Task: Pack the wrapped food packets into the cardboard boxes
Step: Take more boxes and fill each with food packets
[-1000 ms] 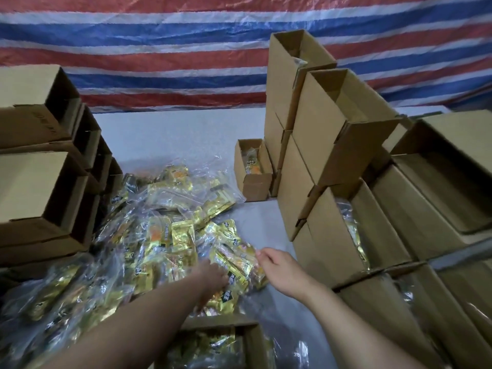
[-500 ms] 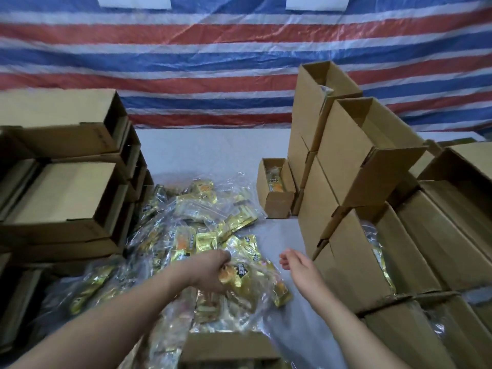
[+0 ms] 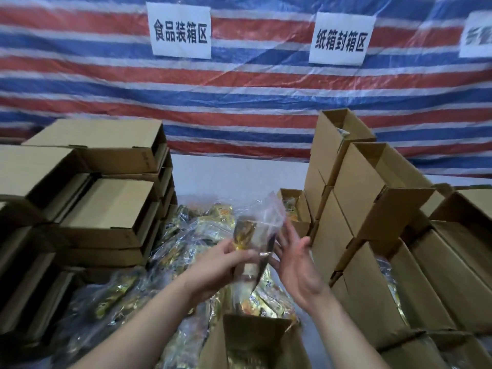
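Note:
My left hand (image 3: 221, 265) grips a clear plastic bag of gold-wrapped food packets (image 3: 253, 235) and holds it up above the pile. My right hand (image 3: 295, 259) is beside the bag with fingers straight, its fingertips touching the bag's right side. Below lies a heap of more bagged gold packets (image 3: 191, 235) on the table. An open cardboard box (image 3: 255, 331) stands at the near edge under my hands, with gold packets inside. A small open box (image 3: 295, 206) with packets sits behind the bag.
Stacks of empty cardboard boxes (image 3: 106, 209) fill the left side. Open boxes lie stacked on their sides at the right (image 3: 372, 198), some holding bagged packets (image 3: 391, 283). A striped tarp with paper signs (image 3: 181, 30) hangs behind the white table (image 3: 234, 174).
My left hand has lifted a bag of packets off the pile. My right hand has come up to meet it. The view has tilted upward, showing the signs.

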